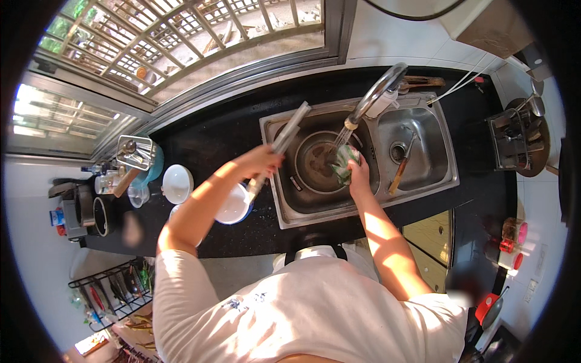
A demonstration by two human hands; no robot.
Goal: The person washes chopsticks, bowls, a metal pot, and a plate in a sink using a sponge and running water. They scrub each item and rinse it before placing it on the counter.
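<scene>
Left hand [261, 161] raised, fingers closed around long metal utensil [284, 142], right hand [358, 172] gripping green scrubber [345, 160] under faucet [376, 91]

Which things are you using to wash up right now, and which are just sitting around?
In use: long metal utensil in left hand; green scrubbing cloth in right hand; running faucet; pot in sink.

Lying about: white bowl, cutlery holder, wooden-handled utensil, dish rack.
</scene>
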